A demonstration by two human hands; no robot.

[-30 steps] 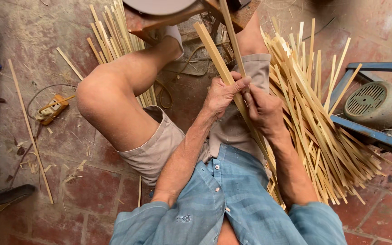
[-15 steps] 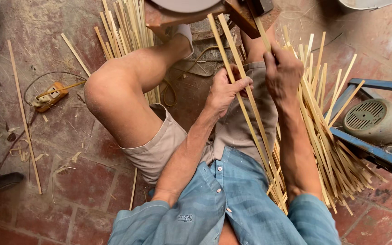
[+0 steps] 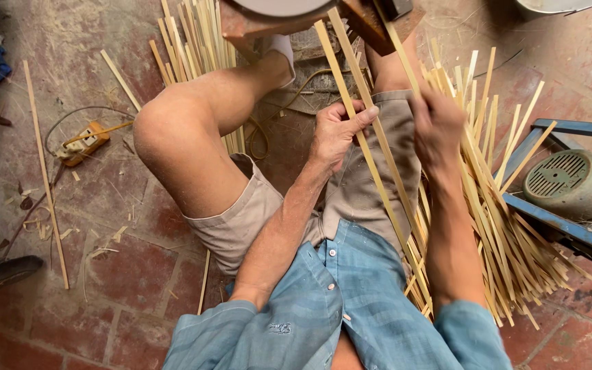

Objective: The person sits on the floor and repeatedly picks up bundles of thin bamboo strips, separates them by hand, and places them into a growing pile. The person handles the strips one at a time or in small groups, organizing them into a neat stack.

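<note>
so the left hand (image 3: 336, 130) is pinching a couple of long bamboo strips (image 3: 371, 157) that run slantwise over the lap, probably to keep them lined up toward the wooden block (image 3: 371, 24) up top. right hand (image 3: 436, 127) is blurry but looks clenched round a strip just beside them, next to the big loose bamboo pile (image 3: 508, 233) on the brick floor (image 3: 125, 288).
</note>
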